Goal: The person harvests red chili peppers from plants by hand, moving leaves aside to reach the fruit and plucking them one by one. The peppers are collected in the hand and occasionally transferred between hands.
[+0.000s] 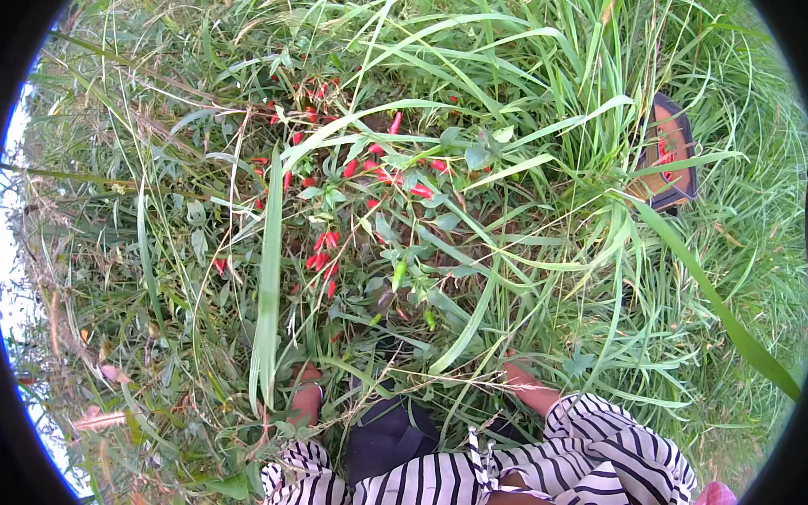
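My left hand (306,372) is low among leaves and grass, with a thin band (320,391) at the wrist; its fingers are hidden. On the other side, grass covers most of my right hand (512,363), so only the forearm and wrist show well. Whether either hand holds anything is not visible. Between and beyond them stands a chilli plant (383,230) with many ripe red chillies (321,261). More red chillies (420,191) hang farther up, and a green chilli (399,276) hangs nearer me.
At the right, a dark-rimmed container (689,146) with an orange-brown inside holds red chillies (665,155). Tall grass (544,67) leans over the plant. One broad blade (270,270) crosses the view near my left hand. Dark cloth (387,437) lies between my striped sleeves.
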The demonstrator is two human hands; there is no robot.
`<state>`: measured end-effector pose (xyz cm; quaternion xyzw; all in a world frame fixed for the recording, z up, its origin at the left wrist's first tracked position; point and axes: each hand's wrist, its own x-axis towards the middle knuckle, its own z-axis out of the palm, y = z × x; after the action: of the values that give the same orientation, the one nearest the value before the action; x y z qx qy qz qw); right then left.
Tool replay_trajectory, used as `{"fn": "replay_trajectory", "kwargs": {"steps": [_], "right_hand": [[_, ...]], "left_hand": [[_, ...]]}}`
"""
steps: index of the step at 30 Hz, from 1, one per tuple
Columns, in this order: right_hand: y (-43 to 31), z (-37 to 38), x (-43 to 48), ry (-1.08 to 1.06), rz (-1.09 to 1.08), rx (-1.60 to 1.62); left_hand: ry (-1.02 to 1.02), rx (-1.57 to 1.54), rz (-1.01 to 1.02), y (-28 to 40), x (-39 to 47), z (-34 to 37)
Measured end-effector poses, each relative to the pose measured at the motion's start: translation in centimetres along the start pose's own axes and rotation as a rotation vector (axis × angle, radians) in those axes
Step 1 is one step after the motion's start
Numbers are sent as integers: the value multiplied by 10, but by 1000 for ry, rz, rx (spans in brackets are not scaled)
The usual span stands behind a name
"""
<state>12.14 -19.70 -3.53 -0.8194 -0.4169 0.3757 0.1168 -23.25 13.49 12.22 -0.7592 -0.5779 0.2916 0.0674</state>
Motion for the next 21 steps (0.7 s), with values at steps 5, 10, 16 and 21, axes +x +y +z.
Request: {"fn": "replay_trajectory", "kwargs": {"steps": [5,10,16,21], "right_hand": [[-55,-58,-17,-22,-43,-33],[-120,-266,-71,-545,-697,344],[-185,-437,13,577,-676,1190],[-206,-438,219,596,-476,613]], "left_hand": [[-103,-83,26,11,24,-81],[61,-186,5,29,5,-136],[199,-223,77,38,-7,-148],[297,-426,47,2,-4,-114]]}}
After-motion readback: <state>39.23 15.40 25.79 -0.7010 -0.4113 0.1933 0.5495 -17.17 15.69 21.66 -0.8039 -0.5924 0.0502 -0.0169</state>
